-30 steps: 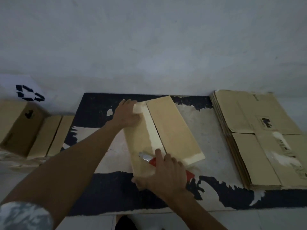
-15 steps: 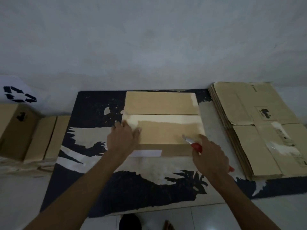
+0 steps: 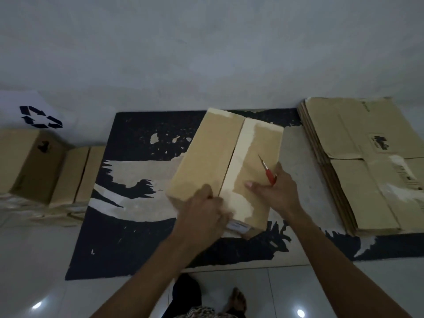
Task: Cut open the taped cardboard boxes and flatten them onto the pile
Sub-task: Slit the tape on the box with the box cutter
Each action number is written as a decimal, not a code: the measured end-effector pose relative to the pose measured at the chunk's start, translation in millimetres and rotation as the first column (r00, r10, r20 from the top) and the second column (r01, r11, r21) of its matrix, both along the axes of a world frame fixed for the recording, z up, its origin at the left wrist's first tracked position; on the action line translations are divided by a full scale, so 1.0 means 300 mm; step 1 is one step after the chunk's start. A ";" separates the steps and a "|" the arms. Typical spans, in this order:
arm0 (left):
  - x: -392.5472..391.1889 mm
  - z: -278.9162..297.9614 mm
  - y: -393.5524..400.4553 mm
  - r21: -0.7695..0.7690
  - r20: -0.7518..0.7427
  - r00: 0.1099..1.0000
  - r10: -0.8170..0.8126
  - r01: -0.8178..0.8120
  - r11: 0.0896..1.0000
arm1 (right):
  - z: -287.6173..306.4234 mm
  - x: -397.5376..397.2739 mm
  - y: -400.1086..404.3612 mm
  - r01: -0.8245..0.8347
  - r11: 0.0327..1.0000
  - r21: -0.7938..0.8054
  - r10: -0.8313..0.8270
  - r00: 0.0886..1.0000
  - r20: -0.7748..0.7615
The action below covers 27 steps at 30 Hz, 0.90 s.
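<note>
A closed brown cardboard box (image 3: 220, 161), oblong and smooth-faced, lies slantwise on a worn black mat (image 3: 137, 249) whose dark surface has peeled away in ragged pale patches. A broad strip of glossy, clear-to-cream packing tape (image 3: 243, 171) runs the length of the box's top seam, its edges uneven where it wraps toward the near end, and a small white label (image 3: 237, 226) shows on the near end face. The left hand (image 3: 206, 214) grips the near corner of the box, fingers curled over the edge by the seam. The right hand (image 3: 275, 191) rests on the taped top with the thumb stretched along the cardboard, its other fingers wrapped round a red-handled cutter (image 3: 268, 172) whose thin metal blade points away over the right flap, just above or on the surface; which cannot be told. To the right, touching the mat's edge, sits a thick pile of flattened brown cardboard sheets (image 3: 367, 168), creased, printed with a dark logo and scarred with torn white patches. At the left stand more closed cardboard boxes (image 3: 46, 168), beside a white sheet with a black recycling symbol (image 3: 39, 117). The floor is glossy pale tile (image 3: 34, 271), and a bare foot (image 3: 237, 299) shows at the bottom.
</note>
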State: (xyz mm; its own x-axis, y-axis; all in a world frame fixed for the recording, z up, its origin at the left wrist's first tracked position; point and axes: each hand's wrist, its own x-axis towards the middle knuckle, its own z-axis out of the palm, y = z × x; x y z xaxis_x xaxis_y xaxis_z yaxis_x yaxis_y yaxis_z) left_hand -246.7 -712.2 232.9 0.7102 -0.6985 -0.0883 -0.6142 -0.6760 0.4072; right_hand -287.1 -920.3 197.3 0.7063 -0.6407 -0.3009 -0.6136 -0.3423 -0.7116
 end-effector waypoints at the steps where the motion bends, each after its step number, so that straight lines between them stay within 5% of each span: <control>1: 0.044 -0.011 0.025 0.037 0.056 0.998 -0.008 0.006 0.999 | 0.004 0.013 -0.025 -0.030 1.000 0.010 0.030 1.000 -0.004; 5: 0.160 -0.021 0.093 0.346 0.016 0.991 -0.133 0.119 0.931 | 0.009 0.083 -0.111 -0.145 0.988 0.059 0.146 0.989 -0.011; 8: 0.202 -0.070 0.109 0.291 0.035 0.985 -0.171 0.154 0.944 | 0.046 0.122 -0.130 -0.202 0.979 -0.002 0.202 0.978 -0.059; 13: 0.229 -0.056 0.091 0.336 0.053 0.978 -0.201 0.172 0.926 | 0.125 0.046 -0.040 -0.204 0.907 -0.370 0.174 0.978 -0.112; 15: 0.229 -0.049 0.098 0.368 0.090 0.964 -0.249 0.200 0.908 | 0.142 -0.035 0.034 -0.317 0.863 -0.393 0.306 0.948 -0.094; 19: 0.225 -0.048 0.106 0.439 0.117 0.949 -0.292 0.214 0.873 | 0.117 -0.175 0.149 -0.617 0.681 -0.394 0.546 0.787 -0.289; 27: 0.197 -0.038 0.102 0.463 0.156 0.934 -0.323 0.220 0.858 | 0.059 -0.188 0.248 -0.570 0.605 -0.556 0.472 0.819 -0.326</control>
